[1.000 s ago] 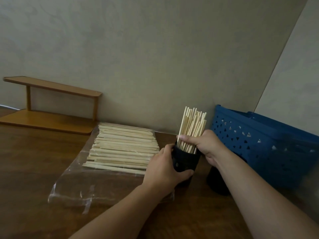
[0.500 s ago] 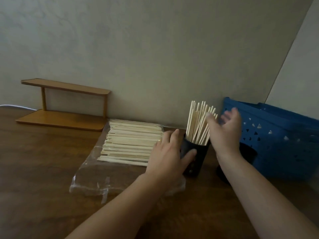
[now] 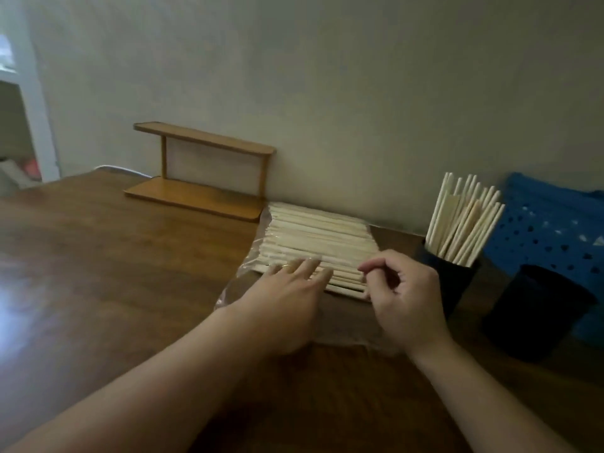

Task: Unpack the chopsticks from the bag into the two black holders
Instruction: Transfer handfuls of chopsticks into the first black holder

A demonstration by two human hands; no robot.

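A stack of pale wooden chopsticks point(image 3: 318, 238) lies in a clear plastic bag point(image 3: 233, 289) on the brown table. My left hand point(image 3: 287, 295) lies flat on the bag, its straight fingertips touching the near chopsticks. My right hand point(image 3: 403, 295) hovers at the stack's near right corner with fingers loosely curled and thumb and forefinger close to the chopstick ends; whether it pinches one is unclear. To the right stands a black holder point(image 3: 452, 282) with several chopsticks point(image 3: 464, 220) upright in it. A second black holder point(image 3: 536, 312) stands further right; its inside is too dark to read.
A blue perforated basket point(image 3: 552, 223) sits behind the holders at the far right. A small two-level wooden shelf point(image 3: 199, 178) stands against the wall, left of the bag. Bare brown tabletop point(image 3: 98, 273) spreads to the left and front.
Both hands left the filled holder and moved left to the bag of chopsticks. The right hand let go of the bundle standing in the holder. The camera view swung left.
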